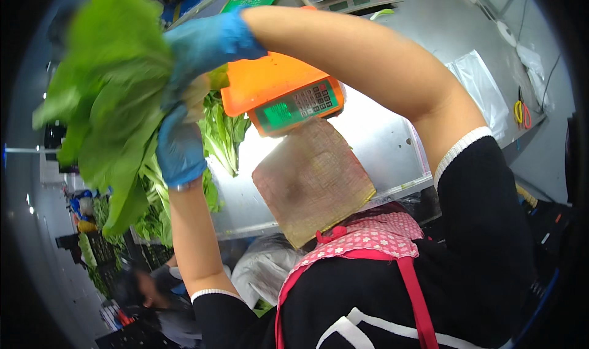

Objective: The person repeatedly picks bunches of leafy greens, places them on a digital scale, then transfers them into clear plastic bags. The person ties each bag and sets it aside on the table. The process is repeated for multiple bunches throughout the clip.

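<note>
Your left hand (pixel 181 149) and right hand (pixel 199 49) gripped the greens (pixel 119 100) | stem end lay by your fingers | leafy end pointed left

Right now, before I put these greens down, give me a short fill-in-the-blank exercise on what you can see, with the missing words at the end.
1. The left hand and right hand hold greens in ____ gloves.
2. The scale beside the cloth has a body coloured ____.
3. The scissors lie toward the ____ side of the picture.
4. The pink part of the apron is patterned with white ____.

Missing words: blue; orange; right; flowers.
</note>
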Available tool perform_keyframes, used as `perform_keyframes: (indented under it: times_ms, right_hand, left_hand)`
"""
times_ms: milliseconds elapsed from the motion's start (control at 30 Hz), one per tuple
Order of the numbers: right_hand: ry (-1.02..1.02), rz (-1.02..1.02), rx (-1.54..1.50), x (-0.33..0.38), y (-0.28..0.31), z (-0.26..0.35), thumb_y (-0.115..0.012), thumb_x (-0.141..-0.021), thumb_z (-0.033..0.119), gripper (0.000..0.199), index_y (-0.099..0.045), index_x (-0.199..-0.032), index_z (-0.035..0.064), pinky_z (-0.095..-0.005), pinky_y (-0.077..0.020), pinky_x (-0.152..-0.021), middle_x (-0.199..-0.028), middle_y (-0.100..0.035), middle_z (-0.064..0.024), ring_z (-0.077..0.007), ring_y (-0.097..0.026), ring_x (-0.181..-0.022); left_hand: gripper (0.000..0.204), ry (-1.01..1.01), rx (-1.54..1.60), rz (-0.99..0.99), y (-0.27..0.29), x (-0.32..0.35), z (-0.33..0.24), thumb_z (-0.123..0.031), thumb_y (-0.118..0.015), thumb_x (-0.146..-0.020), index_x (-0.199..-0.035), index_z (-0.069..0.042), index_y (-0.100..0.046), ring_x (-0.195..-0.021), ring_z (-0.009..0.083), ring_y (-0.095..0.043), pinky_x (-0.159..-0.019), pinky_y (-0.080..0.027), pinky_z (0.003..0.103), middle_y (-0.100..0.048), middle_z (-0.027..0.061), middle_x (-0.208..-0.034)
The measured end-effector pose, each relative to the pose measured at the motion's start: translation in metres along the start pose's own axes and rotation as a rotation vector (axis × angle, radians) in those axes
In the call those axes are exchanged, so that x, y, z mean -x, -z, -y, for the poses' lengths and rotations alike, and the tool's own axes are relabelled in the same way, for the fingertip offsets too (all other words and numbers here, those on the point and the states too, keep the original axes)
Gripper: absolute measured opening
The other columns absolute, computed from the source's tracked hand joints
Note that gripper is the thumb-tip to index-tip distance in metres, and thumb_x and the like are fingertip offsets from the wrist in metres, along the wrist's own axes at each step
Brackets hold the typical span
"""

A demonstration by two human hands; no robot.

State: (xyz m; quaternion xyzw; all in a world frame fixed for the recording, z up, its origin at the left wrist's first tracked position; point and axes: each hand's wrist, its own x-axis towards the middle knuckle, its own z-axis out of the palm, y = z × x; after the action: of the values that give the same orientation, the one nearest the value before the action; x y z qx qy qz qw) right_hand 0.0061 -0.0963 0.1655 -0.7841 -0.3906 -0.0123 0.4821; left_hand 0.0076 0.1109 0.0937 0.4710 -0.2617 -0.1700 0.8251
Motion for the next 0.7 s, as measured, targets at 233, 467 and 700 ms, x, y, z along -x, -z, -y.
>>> perform_keyframes:
  times_ms: [233, 467, 700]
  right_hand:
    - [-0.216, 0.682, 0.148, 0.046, -0.104, -0.049, -0.079, -0.066, 0.049, 0.074, -0.057, -0.117, 0.0014, -0.0378, -0.0475, -0.086, -0.115, -0.062, -0.0171, -0.0299, -0.061, -0.098]
    - [-0.612, 0.968, -0.04, 0.186, -0.143, -0.093, -0.078, -0.069, 0.039, 0.066, -0.057, -0.122, 0.0051, -0.0372, -0.0435, -0.091, -0.117, -0.062, -0.0132, -0.0284, -0.057, -0.106]
    - [-0.491, 1.095, 0.078, 0.196, -0.143, -0.088, -0.08, -0.068, 0.028, 0.072, -0.05, -0.132, 0.0111, -0.0377, -0.0423, -0.093, -0.12, -0.061, -0.0104, -0.0265, -0.056, -0.108]
  left_hand:
    - [0.026, 0.12, 0.486, -0.32, -0.049, 0.184, 0.135, -0.008, -0.056, -0.089, -0.113, 0.001, -0.055, -0.101, 0.0214, -0.058, -0.086, -0.048, 0.037, -0.06, 0.0139, -0.112]
    - [0.038, 0.519, 0.642, -0.751, -0.131, 0.231, 0.245, -0.009, -0.062, -0.084, -0.12, -0.004, -0.051, -0.104, 0.0268, -0.056, -0.09, -0.046, 0.045, -0.06, 0.0096, -0.11]
    - [0.037, 0.613, 0.275, -0.835, -0.172, 0.231, 0.243, -0.016, -0.066, -0.087, -0.121, -0.015, -0.052, -0.102, 0.0186, -0.057, -0.084, -0.046, 0.041, -0.06, 0.0045, -0.114]
